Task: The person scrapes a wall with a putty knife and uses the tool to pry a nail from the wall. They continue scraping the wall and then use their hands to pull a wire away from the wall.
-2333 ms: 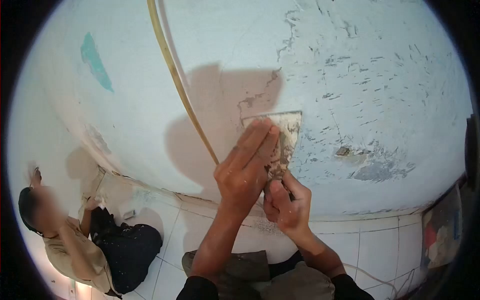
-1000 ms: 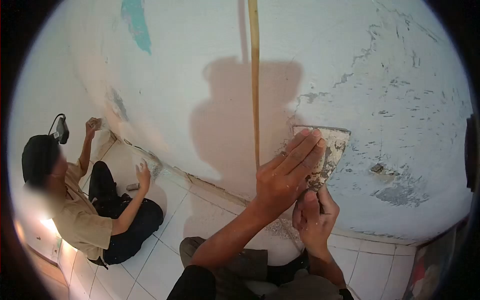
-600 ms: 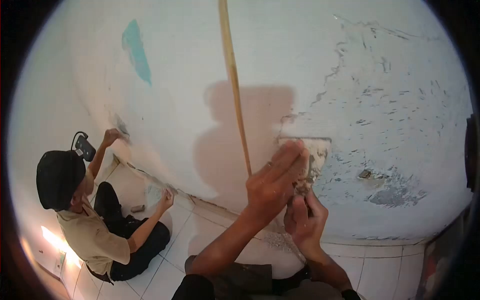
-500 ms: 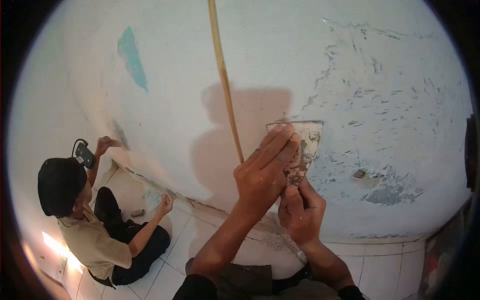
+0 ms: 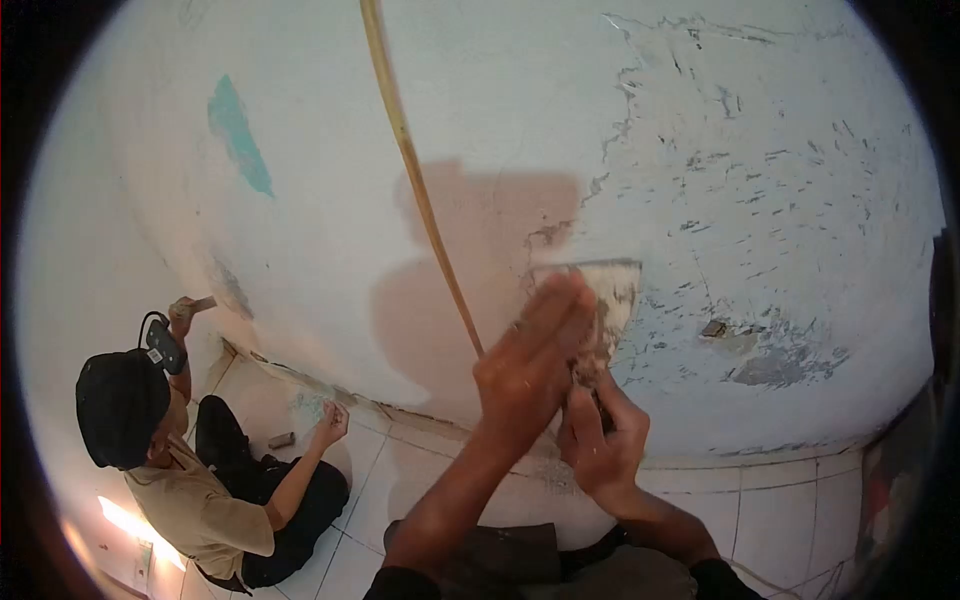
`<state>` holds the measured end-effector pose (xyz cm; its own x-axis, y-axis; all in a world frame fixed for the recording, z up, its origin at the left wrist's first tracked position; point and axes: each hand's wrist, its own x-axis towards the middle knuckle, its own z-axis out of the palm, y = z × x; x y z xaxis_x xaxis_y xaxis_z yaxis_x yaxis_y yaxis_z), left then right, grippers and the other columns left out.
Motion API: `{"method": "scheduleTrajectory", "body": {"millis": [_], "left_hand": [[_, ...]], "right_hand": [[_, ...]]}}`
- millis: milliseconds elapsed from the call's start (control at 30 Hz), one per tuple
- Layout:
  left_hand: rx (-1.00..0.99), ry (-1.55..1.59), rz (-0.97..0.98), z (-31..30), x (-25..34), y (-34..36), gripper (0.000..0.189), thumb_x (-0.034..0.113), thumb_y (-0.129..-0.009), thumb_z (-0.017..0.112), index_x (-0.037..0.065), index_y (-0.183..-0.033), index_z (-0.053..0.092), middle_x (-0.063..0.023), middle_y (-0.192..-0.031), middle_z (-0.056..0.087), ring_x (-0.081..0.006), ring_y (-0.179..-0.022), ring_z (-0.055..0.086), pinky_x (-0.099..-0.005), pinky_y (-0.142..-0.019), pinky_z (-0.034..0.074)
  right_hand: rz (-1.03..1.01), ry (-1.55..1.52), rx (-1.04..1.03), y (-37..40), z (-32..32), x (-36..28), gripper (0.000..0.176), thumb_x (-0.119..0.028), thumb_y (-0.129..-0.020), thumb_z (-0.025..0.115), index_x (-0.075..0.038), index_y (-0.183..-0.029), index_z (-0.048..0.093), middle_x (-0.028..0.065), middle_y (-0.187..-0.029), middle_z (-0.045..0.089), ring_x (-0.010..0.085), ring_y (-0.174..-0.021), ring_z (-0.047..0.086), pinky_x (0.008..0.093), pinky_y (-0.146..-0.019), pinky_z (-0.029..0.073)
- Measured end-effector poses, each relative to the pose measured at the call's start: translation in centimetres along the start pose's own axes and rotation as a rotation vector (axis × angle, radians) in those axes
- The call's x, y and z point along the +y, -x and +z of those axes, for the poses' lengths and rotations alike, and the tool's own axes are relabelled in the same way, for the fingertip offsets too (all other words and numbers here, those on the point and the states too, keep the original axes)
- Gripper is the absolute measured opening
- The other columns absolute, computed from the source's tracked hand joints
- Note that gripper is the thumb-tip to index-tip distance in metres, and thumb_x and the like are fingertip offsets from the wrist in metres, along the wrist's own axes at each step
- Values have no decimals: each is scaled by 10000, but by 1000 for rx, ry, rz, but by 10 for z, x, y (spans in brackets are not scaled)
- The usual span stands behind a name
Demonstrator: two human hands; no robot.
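A wide scraper (image 5: 622,290) lies against the wall, its broad straight edge upward and its pale blade smeared with dried brownish residue. My right hand (image 5: 605,430) is closed around its lower, narrow end, hiding the handle. My left hand (image 5: 535,345) lies over the left part of the blade with stretched fingers pressed on it; they are blurred by motion, and the thumb is hidden. Just above the blade runs a ragged edge of cracked paint (image 5: 548,232) on the wall.
The wall (image 5: 790,220) is nicked to the right, with a small hole (image 5: 714,328). A thin wooden strip (image 5: 425,205) slants down it. At left a co-worker (image 5: 200,500) sits on the tiled floor (image 5: 340,560), a small block (image 5: 204,303) in one hand. Another block (image 5: 281,440) lies nearby.
Both my hands and the scraper have slid down along the wall, uncovering more of the cracked edge above the blade. The view has shifted slightly. The co-worker's hand with the block has moved a little.
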<state>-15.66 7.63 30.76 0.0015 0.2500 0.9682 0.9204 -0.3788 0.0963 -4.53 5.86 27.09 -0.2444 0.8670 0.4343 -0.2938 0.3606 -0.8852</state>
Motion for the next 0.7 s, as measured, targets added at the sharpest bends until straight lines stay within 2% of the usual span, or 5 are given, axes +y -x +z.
{"method": "scheduleTrajectory", "body": {"millis": [200, 400, 567, 633, 700], "left_hand": [[9, -29, 39, 2, -6, -18, 393, -70, -702, 633, 91, -1055, 692, -58, -1157, 648, -219, -1085, 622, -301, -802, 553], [-41, 30, -38, 2, 6, 7, 335, -72, -699, 633, 57, -1000, 704, -102, -1073, 676, -247, -1051, 637, -329, -865, 538], [27, 10, -8, 7, -3, -19, 327, -46, -718, 638, 77, -1015, 701, -89, -1076, 676, -242, -1056, 635, -326, -840, 545], [2, 11, 50, 5, -4, -27, 431, -68, -675, 586, 50, -1083, 660, -76, -1184, 630, -221, -1110, 607, -302, -792, 550], [-10, 29, 35, 8, 2, -11, 435, -74, -668, 582, 50, -1078, 659, -75, -1173, 634, -221, -1100, 612, -303, -799, 548]], "right_hand": [[91, -142, -54, -17, -4, -14, 254, -116, -944, 513, 85, -1094, 559, -37, -594, 486, 17, -518, 419, 203, -438, 324], [115, -109, 1, 8, -8, -1, 241, -131, -950, 516, 69, -1077, 561, -36, -610, 495, 15, -521, 424, 194, -434, 319], [79, -119, -36, -18, -6, -17, 254, -150, -957, 501, 56, -1096, 555, -32, -610, 494, 19, -496, 415, 189, -422, 310], [105, -186, -73, -18, -6, -22, 261, -153, -958, 496, 56, -1104, 551, -28, -615, 497, 21, -485, 412, 191, -416, 309], [148, -184, -25, -7, -11, -14, 248, -163, -961, 502, 49, -1079, 552, -26, -624, 492, 25, -471, 409, 201, -403, 306]]}}
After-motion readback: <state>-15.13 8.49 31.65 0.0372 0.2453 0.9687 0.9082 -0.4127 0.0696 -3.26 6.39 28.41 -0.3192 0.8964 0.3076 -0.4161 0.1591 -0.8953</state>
